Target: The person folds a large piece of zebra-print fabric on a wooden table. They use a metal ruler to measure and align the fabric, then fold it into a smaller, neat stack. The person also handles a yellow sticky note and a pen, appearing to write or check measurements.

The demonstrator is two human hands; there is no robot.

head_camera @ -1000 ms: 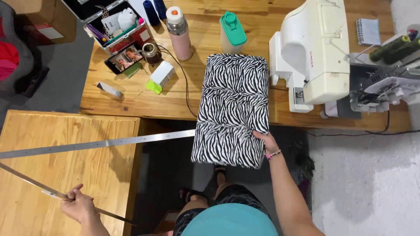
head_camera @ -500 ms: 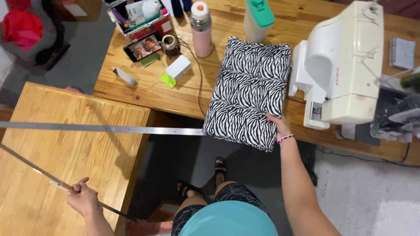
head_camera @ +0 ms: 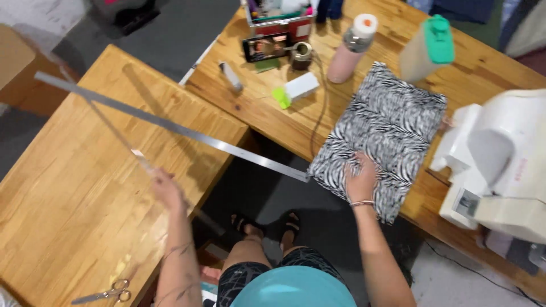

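Our right hand (head_camera: 360, 181) presses flat, fingers spread, on the folded zebra-striped fabric (head_camera: 382, 135), while our left hand's (head_camera: 165, 189) fingers clamp the long thin metal ruler (head_camera: 114, 128).

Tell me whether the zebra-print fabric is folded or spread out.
Folded. The zebra-print fabric lies as a compact, thick rectangle on the table, with padded-looking ridges and the right hand resting flat on its near end.

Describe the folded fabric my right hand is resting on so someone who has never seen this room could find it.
Start at the white sewing machine on the long wooden table. Just beside it lies the folded fabric, with the right hand pressing its near edge. It is the only black-and-white zebra-striped thing there.
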